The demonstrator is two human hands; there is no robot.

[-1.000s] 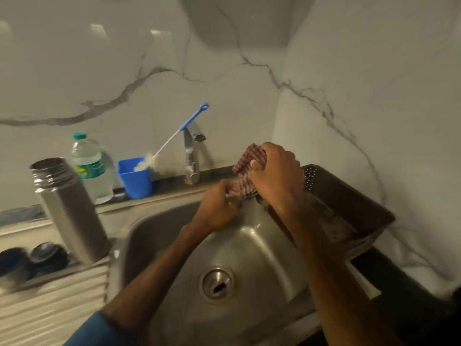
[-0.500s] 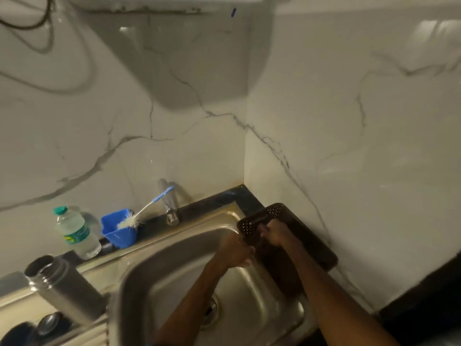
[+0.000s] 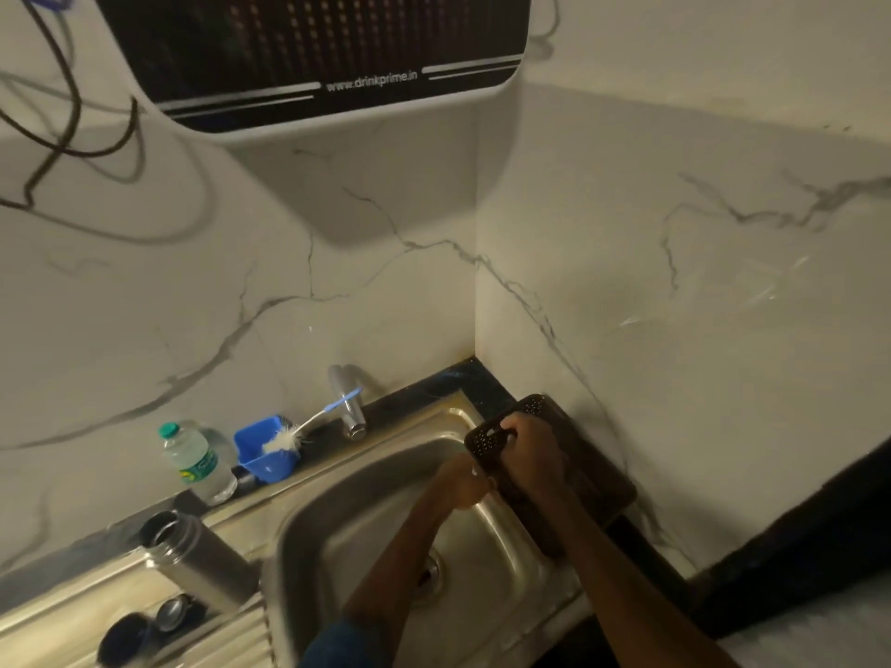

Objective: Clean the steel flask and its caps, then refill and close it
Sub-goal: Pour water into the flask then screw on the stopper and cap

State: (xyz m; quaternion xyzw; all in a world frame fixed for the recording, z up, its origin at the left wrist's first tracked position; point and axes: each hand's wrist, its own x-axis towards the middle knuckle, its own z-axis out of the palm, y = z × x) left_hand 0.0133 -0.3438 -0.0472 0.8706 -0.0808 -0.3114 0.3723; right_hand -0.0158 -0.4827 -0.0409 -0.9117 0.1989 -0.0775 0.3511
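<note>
The steel flask (image 3: 197, 561) stands uncapped on the drainboard, left of the sink (image 3: 332, 518). Its two dark caps (image 3: 144, 629) lie in front of it near the bottom left corner. My right hand (image 3: 535, 450) grips the perforated rim of a brown plastic basket (image 3: 593, 470) at the sink's right edge. My left hand (image 3: 463, 482) is curled just beside that rim, over the basin. Whether it holds anything is hidden.
A tap (image 3: 349, 407) rises behind the sink. To its left are a blue cup (image 3: 263, 458) holding a bottle brush (image 3: 308, 424) and a plastic water bottle (image 3: 197, 465). A water purifier (image 3: 308, 55) hangs overhead on the marble wall, with cables (image 3: 72, 113) to its left.
Both hands held a checkered cloth above the basket a second ago; the cloth is out of sight now and my right hand grips the basket rim. The view has swung upward and back.
</note>
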